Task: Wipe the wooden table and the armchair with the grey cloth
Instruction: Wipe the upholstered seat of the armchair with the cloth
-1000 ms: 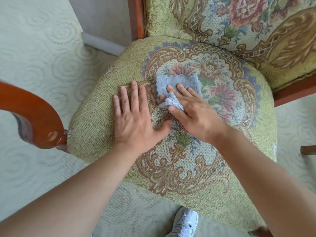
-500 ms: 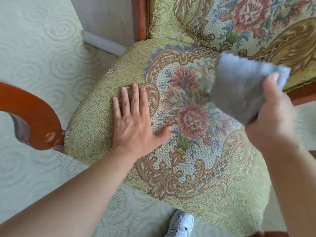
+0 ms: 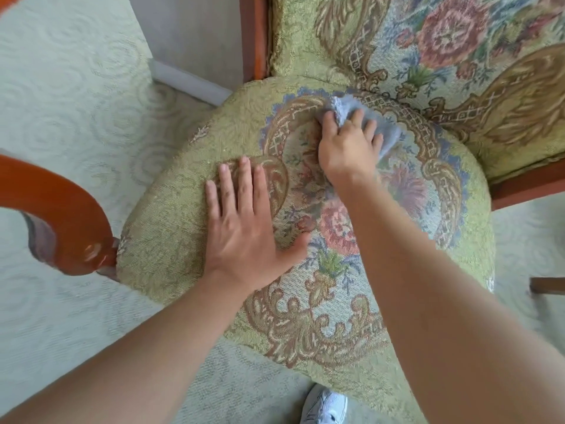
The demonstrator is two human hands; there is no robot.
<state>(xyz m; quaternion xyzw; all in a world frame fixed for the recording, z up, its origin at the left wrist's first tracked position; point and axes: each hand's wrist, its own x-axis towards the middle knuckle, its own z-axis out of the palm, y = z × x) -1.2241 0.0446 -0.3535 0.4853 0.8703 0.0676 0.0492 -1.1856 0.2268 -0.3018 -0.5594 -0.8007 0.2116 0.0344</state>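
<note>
The armchair has a green floral tapestry seat and a matching backrest. My right hand presses the grey cloth flat against the back part of the seat, fingers spread over it. Most of the cloth is hidden under that hand. My left hand lies flat and empty on the left side of the seat, fingers apart. No wooden table can be made out with certainty.
A curved polished wooden armrest rises at the left of the seat. Red-brown frame wood runs beside the backrest. Pale patterned carpet surrounds the chair. A white shoe shows below the seat's front edge.
My right hand had lifted the cloth off the seat to the right; now it has brought it back down onto the rear of the seat. The left hand has stayed flat in place.
</note>
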